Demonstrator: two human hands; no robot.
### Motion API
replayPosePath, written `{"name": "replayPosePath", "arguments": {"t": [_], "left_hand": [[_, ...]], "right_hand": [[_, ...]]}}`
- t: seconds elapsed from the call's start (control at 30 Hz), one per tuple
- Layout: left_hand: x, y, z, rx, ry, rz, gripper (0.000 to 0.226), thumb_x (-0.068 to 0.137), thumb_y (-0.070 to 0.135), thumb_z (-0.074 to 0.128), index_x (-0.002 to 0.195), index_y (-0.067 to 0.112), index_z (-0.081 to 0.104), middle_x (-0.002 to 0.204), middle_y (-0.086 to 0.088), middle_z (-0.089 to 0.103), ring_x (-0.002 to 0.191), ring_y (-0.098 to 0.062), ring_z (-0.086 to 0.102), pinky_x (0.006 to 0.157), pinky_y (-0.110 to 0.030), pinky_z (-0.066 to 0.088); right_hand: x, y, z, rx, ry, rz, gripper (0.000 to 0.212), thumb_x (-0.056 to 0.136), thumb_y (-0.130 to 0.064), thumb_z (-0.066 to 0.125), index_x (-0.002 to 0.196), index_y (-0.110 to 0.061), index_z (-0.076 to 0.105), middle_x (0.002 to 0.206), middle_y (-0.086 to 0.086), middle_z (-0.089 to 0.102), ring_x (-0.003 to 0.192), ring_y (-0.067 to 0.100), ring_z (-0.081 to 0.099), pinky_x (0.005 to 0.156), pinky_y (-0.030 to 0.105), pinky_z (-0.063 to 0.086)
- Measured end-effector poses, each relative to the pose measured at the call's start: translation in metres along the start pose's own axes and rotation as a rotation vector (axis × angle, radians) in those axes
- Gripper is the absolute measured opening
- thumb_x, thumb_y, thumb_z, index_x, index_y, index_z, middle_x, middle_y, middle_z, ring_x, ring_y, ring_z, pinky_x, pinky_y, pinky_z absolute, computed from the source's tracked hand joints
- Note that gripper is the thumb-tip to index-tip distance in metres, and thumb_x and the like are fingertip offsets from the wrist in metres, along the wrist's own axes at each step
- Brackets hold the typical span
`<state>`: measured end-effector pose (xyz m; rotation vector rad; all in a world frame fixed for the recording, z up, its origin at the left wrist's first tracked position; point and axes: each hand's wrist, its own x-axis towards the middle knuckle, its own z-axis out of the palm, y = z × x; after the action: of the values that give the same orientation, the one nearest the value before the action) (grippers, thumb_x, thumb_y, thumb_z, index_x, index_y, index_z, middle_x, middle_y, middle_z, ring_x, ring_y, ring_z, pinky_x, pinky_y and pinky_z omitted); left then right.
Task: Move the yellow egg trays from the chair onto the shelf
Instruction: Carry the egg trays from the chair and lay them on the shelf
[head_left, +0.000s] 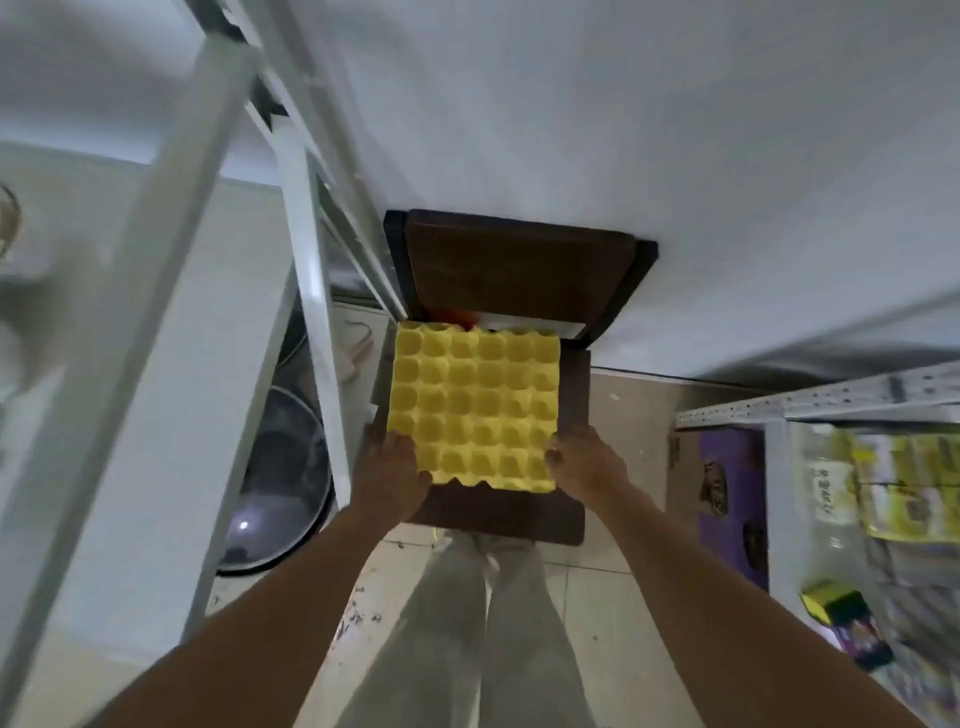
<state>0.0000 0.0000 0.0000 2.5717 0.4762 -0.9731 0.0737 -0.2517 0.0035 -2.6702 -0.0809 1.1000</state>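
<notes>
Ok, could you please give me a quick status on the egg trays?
Left hand and right hand gripping yellow egg trays at near corners. Trays on the chair. Nothing in the way.

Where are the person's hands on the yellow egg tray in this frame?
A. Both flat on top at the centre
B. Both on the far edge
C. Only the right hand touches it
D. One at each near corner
D: the left hand and the right hand each grip a near corner of the yellow egg tray over the chair.

Blurred, unreadable characters on bottle label (827, 493)
</notes>
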Motion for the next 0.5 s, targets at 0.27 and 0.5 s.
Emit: {"name": "replayPosePath", "arguments": {"t": [0.27, 0.5], "left_hand": [[0.104, -0.037, 0.028, -0.208, 0.147, -0.22, 0.037, 0.093, 0.021, 0.06, 0.124, 0.0, 0.056, 0.123, -0.018, 0.056, 0.112, -0.038, 0.06, 0.091, -0.047, 0.052], [0.123, -0.036, 0.043, -0.22, 0.285, -0.324, 0.023, 0.092, 0.014, 0.056, 0.114, 0.005, 0.054, 0.117, -0.016, 0.061, 0.102, -0.039, 0.065, 0.077, -0.044, 0.051]], "right_hand": [[0.091, 0.027, 0.047, 0.384, 0.182, 0.342, 0.026, 0.09, -0.026, 0.061, 0.115, -0.021, 0.067, 0.11, 0.004, 0.07, 0.104, 0.029, 0.067, 0.072, 0.031, 0.046], [0.101, 0.028, 0.077, 0.403, 0.387, 0.346, 0.008, 0.084, -0.028, 0.066, 0.092, -0.027, 0.065, 0.085, -0.007, 0.067, 0.083, 0.022, 0.065, 0.064, 0.03, 0.045]]}}
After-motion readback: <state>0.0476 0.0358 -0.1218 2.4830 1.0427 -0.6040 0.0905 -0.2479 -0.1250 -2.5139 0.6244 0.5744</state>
